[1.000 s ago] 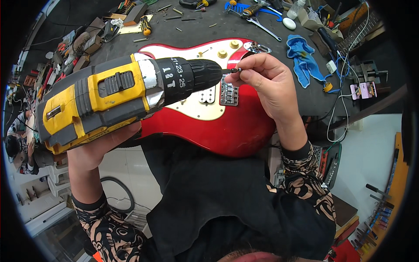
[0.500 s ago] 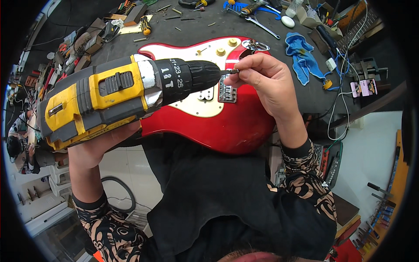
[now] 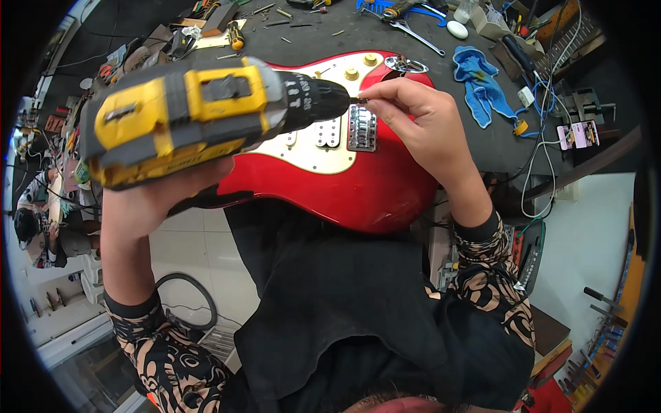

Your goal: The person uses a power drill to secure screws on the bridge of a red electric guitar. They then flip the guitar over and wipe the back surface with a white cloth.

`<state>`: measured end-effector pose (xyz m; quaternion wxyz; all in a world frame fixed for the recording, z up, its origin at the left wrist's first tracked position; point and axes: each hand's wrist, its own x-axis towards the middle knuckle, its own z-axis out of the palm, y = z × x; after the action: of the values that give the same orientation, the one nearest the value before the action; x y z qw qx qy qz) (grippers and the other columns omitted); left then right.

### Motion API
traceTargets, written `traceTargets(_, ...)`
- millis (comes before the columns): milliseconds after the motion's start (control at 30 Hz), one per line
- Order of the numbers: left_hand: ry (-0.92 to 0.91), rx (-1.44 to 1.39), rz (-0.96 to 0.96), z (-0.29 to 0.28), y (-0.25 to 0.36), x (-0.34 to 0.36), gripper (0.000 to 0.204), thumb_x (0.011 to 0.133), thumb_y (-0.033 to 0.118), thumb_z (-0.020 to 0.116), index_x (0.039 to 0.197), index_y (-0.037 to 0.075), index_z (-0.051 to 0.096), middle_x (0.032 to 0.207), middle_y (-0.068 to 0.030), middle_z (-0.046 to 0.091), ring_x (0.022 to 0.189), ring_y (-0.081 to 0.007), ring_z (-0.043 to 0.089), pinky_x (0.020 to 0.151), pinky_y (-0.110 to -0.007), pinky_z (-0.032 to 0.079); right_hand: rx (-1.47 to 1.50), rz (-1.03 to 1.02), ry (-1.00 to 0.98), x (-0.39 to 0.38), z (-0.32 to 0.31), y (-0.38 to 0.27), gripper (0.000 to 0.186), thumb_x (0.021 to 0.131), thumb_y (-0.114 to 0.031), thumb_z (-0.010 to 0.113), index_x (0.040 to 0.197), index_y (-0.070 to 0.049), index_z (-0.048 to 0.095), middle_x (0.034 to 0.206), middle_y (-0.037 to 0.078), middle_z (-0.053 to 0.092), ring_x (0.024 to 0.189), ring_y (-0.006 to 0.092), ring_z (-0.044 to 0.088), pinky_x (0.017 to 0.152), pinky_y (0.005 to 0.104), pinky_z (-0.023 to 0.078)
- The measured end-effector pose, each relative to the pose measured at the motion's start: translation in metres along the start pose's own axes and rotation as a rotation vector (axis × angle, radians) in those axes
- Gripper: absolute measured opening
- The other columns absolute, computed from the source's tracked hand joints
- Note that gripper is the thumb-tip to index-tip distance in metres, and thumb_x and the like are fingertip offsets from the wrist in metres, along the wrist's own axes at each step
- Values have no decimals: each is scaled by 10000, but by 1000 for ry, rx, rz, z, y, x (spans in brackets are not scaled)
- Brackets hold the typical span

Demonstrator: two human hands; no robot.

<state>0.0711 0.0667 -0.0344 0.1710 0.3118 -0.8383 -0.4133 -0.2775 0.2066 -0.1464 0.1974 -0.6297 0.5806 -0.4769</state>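
My left hand (image 3: 165, 193) grips a yellow and black cordless drill (image 3: 186, 117), held above a red electric guitar (image 3: 344, 199) with a cream pickguard (image 3: 323, 160), gold knobs (image 3: 351, 72) and a metal bridge (image 3: 363, 127). The drill's black chuck (image 3: 329, 96) points right, a short bit protruding from it. My right hand (image 3: 423, 131) is closed in a pinch at the bit's tip, seemingly on a small screw; the fingertips partly hide it.
On the dark workbench (image 3: 310, 45) are loose tools, a wrench (image 3: 416, 38), a blue cloth (image 3: 475, 82), cables (image 3: 540, 172), a phone (image 3: 575, 134) and a guitar neck (image 3: 564, 58) at right. At far left, another person (image 3: 31, 213) sits at work.
The drill and my left hand have moved up and slightly right, with the drill now blurred. My right hand has shifted slightly up, still pinching at the bit's tip.
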Motion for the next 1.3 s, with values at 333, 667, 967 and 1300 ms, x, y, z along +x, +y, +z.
traceTargets(333, -269, 555, -117, -12, 72, 97, 397, 892, 121, 902, 1265, 18, 812, 1047, -99, 846, 806, -126, 741, 808, -290, 611, -248, -274, -98, 16, 18, 35, 101, 970, -78, 803, 1026, -16, 746, 1072, 103, 717, 1085, 333, 674, 961, 445, 543)
traceTargets(667, -387, 472, -129, 6, 102, 105, 447, 871, 62, 855, 1313, 33, 796, 1112, -136, 834, 925, -191, 754, 888, -345, 610, -312, -217, -128, 3, 21, 49, 176, 966, -89, 810, 1006, 22, 679, 1103, 126, 723, 1141, 351, 660, 980, 450, 550)
traceTargets(967, -492, 420, -134, 15, 129, 115, 506, 853, 9, 813, 1357, 47, 782, 1170, -169, 824, 1032, -250, 766, 960, -395, 609, -298, -315, -106, 3, 21, 50, 145, 982, -57, 788, 1060, 26, 698, 1107, 137, 717, 1103, 361, 676, 971, 433, 562)
traceTargets(1300, -630, 465, -89, 36, 145, 126, 599, 829, -64, 751, 1416, 54, 762, 1241, -201, 815, 1137, -304, 785, 1028, -434, 610, 518, -302, 90, 62, -1, -27, 960, 1134, -692, 571, 1738, 7, 310, 1539, 157, 593, 1354, 223, 624, 1139, 376, 514)
